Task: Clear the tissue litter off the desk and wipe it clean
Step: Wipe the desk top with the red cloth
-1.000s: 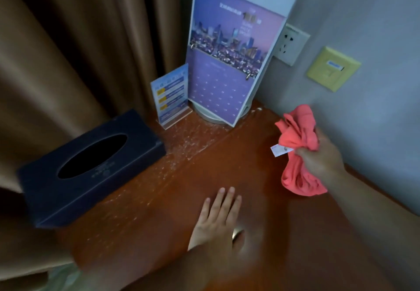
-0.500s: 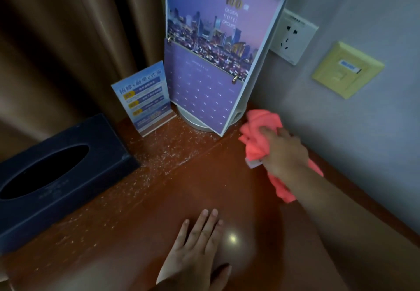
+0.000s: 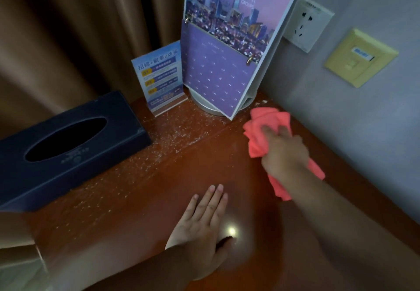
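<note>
A reddish wooden desk [image 3: 141, 195] fills the lower view. Fine white tissue crumbs [image 3: 172, 136] speckle its back and left part, in front of the stands and along the tissue box. My right hand [image 3: 284, 152] presses a crumpled coral-red cloth [image 3: 261, 129] down onto the desk near the wall, just right of the calendar's base; its fingers lie on top of the cloth. My left hand [image 3: 204, 224] rests flat on the desk in the front middle, fingers straight, holding nothing.
A dark blue tissue box [image 3: 68, 145] sits at the left. A small blue sign stand [image 3: 161, 79] and a tall purple calendar stand [image 3: 227, 47] occupy the back corner. Brown curtains [image 3: 79, 29] hang behind; a socket [image 3: 306, 22] and yellow plate [image 3: 361, 57] are on the wall.
My right hand brought the cloth down from the air onto the desk beside the calendar base. My left hand stayed flat on the desk.
</note>
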The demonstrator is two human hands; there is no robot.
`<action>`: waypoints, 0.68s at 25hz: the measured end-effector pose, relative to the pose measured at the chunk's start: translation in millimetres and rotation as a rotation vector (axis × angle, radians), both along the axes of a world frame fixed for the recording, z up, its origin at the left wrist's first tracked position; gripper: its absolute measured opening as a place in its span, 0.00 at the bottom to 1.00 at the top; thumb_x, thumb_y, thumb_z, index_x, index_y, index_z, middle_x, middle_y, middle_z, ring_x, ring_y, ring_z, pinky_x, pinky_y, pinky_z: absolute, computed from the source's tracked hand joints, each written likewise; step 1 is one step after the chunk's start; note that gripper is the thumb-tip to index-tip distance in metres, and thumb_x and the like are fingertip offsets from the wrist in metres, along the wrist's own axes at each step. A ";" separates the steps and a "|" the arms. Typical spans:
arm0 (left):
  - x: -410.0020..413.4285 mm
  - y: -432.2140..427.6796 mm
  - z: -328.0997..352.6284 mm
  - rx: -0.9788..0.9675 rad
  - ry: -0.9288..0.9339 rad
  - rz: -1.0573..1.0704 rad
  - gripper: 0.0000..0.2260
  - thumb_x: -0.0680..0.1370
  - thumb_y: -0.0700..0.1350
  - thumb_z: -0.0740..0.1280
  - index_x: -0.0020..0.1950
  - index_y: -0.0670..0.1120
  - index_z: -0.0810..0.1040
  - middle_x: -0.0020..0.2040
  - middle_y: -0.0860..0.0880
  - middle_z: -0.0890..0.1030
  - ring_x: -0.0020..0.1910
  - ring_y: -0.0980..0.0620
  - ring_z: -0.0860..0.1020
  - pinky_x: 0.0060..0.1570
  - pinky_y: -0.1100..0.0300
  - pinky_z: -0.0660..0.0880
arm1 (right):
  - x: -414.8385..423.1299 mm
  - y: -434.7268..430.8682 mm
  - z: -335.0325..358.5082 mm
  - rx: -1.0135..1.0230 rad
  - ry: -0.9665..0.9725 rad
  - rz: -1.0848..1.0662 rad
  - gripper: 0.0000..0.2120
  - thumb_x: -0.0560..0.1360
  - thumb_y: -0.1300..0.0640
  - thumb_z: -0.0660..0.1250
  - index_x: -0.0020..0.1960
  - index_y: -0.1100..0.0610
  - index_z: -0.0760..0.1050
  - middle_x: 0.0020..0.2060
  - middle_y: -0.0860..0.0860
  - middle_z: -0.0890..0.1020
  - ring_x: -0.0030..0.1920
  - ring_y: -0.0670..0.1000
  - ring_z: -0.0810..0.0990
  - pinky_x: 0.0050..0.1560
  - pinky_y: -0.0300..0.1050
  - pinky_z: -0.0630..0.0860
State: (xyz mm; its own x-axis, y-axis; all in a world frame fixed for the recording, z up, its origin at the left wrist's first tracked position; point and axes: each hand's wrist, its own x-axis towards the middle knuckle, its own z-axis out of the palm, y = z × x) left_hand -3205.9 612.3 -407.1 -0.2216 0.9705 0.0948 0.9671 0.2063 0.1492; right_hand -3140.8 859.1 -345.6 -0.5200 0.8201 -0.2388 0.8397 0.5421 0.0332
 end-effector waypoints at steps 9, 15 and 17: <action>-21.4 -43.2 32.6 0.212 -0.282 0.302 0.32 0.79 0.62 0.43 0.76 0.47 0.36 0.77 0.52 0.37 0.76 0.53 0.40 0.72 0.58 0.35 | 11.4 -33.0 17.5 -0.131 0.305 -0.136 0.34 0.68 0.58 0.67 0.72 0.44 0.62 0.65 0.56 0.72 0.62 0.60 0.73 0.61 0.49 0.72; -57.5 -117.1 38.5 0.237 -0.331 0.405 0.31 0.79 0.56 0.50 0.75 0.43 0.43 0.76 0.47 0.51 0.75 0.59 0.40 0.71 0.62 0.32 | -29.4 -102.7 14.3 -0.092 0.029 -0.047 0.35 0.71 0.57 0.67 0.74 0.44 0.56 0.64 0.57 0.67 0.59 0.63 0.72 0.56 0.49 0.71; -60.6 -139.2 35.5 0.214 -0.346 0.397 0.30 0.78 0.55 0.51 0.75 0.41 0.46 0.75 0.47 0.52 0.74 0.60 0.40 0.71 0.61 0.33 | -33.4 -145.7 14.8 -0.059 -0.008 0.040 0.35 0.72 0.57 0.66 0.74 0.43 0.55 0.66 0.55 0.65 0.58 0.61 0.71 0.54 0.49 0.71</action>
